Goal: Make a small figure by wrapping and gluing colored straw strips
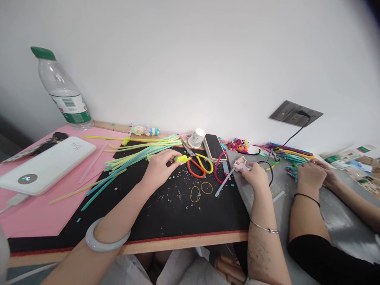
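My left hand (160, 168) is closed, pinching a small yellow-green coiled pipe-cleaner piece (181, 158) above the black mat (178, 215). My right hand (257, 176) is wrapped round a small pink glue gun (239, 164) at the mat's right edge. A cloudy glue stick (224, 184) juts from the gun toward the mat. Between my hands lie scissors (197, 170) with one orange and one yellow handle loop, blades pointing away. Two thin rubber bands (195, 194) rest nearer to me. Long green, blue and yellow pipe cleaners (130, 158) fan out left of and behind my left hand.
A paper cup (197, 138) and a phone (214, 146) stand behind the scissors. On the left are a white power bank (49, 164), pink sheets (67, 206) and a plastic bottle (67, 93). A co-worker's hands (314, 174) work at the right, beside coloured pipe cleaners (292, 152).
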A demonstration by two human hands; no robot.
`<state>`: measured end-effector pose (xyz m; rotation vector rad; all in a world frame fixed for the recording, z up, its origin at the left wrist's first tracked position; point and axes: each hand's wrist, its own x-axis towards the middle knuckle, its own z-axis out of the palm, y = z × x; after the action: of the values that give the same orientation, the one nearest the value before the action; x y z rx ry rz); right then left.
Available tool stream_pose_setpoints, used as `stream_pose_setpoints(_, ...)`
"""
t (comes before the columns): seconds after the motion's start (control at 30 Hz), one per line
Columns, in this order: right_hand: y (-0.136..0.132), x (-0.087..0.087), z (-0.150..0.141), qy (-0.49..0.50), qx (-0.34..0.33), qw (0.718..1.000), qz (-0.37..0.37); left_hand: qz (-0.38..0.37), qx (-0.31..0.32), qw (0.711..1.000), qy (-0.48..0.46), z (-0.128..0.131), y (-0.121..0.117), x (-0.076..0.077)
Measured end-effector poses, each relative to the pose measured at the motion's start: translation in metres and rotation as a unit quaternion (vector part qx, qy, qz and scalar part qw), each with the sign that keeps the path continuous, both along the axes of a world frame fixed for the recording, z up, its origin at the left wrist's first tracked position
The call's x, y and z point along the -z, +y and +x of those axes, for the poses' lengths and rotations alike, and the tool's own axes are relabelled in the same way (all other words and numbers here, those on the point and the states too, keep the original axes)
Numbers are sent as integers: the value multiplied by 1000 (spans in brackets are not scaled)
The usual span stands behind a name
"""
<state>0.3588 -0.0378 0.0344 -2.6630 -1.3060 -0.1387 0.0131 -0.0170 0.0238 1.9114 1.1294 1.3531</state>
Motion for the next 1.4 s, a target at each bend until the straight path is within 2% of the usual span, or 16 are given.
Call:
stream_pose_setpoints(0.1,2,-6,-11,22,57,996,-62,-6,-8,1000,9,-1,1,2)
stream_pose_setpoints(0.27,2,-9,-18,44,41,996,-68,60,-11,997,38,-2,4,4)
stream_pose_setpoints(0.37,-1,-9,-17,58,38,997,-21,90,-4,995,35,-2,5,5)
stream_pose_setpoints(0.47,-4,-13,-18,64,28,992,102,73,0,997,16,-1,5,6)
stream_pose_setpoints(0.53,-5,-17,-20,67,12,974,214,49,2,999,-3,-1,5,6)
stream_pose_setpoints(0.63,-3,-25,-27,149,-54,921,357,43,5,999,-12,-1,5,6)
stream_pose_setpoints(0.73,-1,-34,-39,318,-160,845,399,103,17,994,32,-1,5,5)
stream_pose_setpoints(0.8,0,-39,-49,420,-242,804,345,143,27,987,66,-2,5,5)
stream_pose_setpoints(0.87,0,-41,-59,491,-324,770,246,160,39,982,88,-3,5,5)
stream_pose_setpoints(0.97,0,-38,-72,541,-384,738,120,165,53,979,103,-3,3,5)
stream_pose_setpoints(1.03,1,-31,-78,548,-387,738,71,167,61,978,109,-3,2,4)
stream_pose_setpoints(1.17,1,-19,-85,527,-390,755,8,187,73,973,117,-1,0,3)
stream_pose_setpoints(1.4,0,-15,-85,494,-414,764,-18,198,86,970,114,2,-3,1)
